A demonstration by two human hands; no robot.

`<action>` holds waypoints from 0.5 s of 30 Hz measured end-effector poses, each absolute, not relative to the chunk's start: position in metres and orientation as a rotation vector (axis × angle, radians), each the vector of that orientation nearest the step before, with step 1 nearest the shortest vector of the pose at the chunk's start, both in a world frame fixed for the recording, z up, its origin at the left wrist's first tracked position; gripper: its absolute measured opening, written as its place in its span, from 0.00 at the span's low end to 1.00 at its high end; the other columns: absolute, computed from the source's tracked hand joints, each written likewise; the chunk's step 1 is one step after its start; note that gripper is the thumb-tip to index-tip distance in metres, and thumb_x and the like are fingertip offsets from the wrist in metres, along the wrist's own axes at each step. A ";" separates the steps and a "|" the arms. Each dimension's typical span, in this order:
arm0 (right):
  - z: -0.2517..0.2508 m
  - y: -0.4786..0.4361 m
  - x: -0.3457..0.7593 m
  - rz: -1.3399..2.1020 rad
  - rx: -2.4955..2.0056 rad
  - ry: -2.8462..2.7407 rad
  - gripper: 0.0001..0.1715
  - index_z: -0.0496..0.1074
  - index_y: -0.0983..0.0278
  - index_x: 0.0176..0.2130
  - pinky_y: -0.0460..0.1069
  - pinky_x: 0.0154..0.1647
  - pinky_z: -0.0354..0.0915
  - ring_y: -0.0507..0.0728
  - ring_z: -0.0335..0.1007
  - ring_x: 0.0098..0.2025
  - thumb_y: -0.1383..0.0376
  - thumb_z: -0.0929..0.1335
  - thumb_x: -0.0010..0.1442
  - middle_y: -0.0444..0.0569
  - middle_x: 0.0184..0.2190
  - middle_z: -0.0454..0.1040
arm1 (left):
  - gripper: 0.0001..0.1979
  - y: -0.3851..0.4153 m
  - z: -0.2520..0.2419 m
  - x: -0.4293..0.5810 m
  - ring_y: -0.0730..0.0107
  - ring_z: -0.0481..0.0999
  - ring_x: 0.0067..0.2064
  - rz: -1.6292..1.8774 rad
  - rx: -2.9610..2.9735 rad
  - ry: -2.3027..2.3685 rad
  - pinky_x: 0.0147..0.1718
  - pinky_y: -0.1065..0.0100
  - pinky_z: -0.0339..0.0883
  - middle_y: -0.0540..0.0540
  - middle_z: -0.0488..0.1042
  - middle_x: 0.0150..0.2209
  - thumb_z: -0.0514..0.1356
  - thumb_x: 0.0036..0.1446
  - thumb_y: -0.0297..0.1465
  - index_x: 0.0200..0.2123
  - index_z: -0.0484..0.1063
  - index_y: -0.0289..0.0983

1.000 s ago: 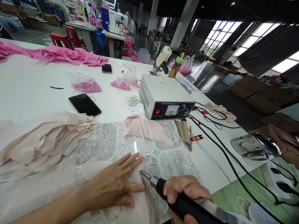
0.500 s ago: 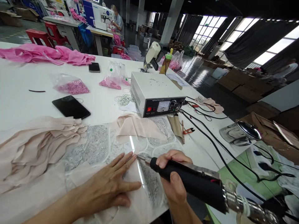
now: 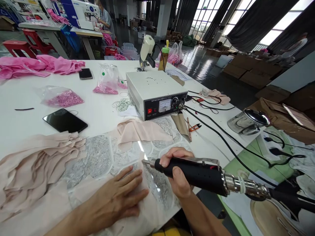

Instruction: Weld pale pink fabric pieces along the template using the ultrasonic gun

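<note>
My left hand (image 3: 115,200) lies flat with fingers spread on a beige fabric piece (image 3: 103,196) over a clear sheet with patterned templates (image 3: 98,157). My right hand (image 3: 178,170) is wrapped round a black handheld tool (image 3: 197,175), held level, its metal tip just above the fabric by my left fingertips. A cable (image 3: 221,137) runs from the white control box (image 3: 155,93) toward the tool. A stack of beige cut pieces (image 3: 36,160) lies to the left, and one loose beige piece (image 3: 140,131) sits in front of the box.
A black phone (image 3: 65,120), bags of pink rings (image 3: 60,97), white rings (image 3: 121,105) and small snips (image 3: 194,126) lie on the white table (image 3: 29,95). Pink fabric (image 3: 36,65) is at the far edge. A metal lid (image 3: 248,121) sits right. A person sews at the back.
My right hand swung the tool round from pointing up-left to lying level, tip moving up beside my left fingertips. The view shifted right. My left hand stayed flat on the fabric.
</note>
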State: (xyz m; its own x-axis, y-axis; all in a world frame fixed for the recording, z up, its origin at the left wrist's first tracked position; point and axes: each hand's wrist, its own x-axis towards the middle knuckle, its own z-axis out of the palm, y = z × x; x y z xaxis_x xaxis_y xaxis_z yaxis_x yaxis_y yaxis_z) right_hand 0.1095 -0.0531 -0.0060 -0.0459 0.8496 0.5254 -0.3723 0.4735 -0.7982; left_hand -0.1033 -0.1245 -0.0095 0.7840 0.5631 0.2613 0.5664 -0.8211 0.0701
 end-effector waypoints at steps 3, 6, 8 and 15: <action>-0.006 -0.052 0.108 1.012 -0.473 -1.247 0.12 0.65 0.56 0.47 0.56 0.34 0.71 0.54 0.68 0.31 0.59 0.66 0.63 0.46 0.36 0.68 | 0.25 -0.124 -0.008 -0.102 0.48 0.69 0.62 -0.454 -2.988 -0.974 0.62 0.45 0.62 0.37 0.74 0.53 0.66 0.61 0.39 0.59 0.70 0.39; -0.006 -0.052 0.106 1.004 -0.506 -1.245 0.12 0.65 0.56 0.46 0.56 0.35 0.72 0.54 0.69 0.30 0.57 0.67 0.62 0.45 0.35 0.69 | 0.26 -0.124 -0.005 -0.102 0.47 0.69 0.61 -0.462 -3.013 -0.984 0.61 0.44 0.63 0.37 0.74 0.52 0.67 0.60 0.39 0.59 0.70 0.40; -0.006 -0.052 0.106 0.989 -0.515 -1.237 0.13 0.65 0.55 0.46 0.56 0.35 0.73 0.54 0.69 0.30 0.56 0.68 0.62 0.44 0.35 0.69 | 0.26 -0.122 -0.003 -0.102 0.45 0.68 0.62 -0.457 -3.016 -0.978 0.60 0.43 0.64 0.37 0.74 0.52 0.68 0.58 0.39 0.59 0.71 0.40; -0.004 -0.051 0.105 1.002 -0.524 -1.238 0.13 0.66 0.55 0.46 0.57 0.36 0.73 0.55 0.70 0.31 0.56 0.67 0.62 0.45 0.35 0.69 | 0.26 -0.115 0.000 -0.105 0.43 0.60 0.67 -0.467 -3.081 -0.950 0.62 0.43 0.61 0.39 0.73 0.51 0.66 0.61 0.40 0.60 0.70 0.41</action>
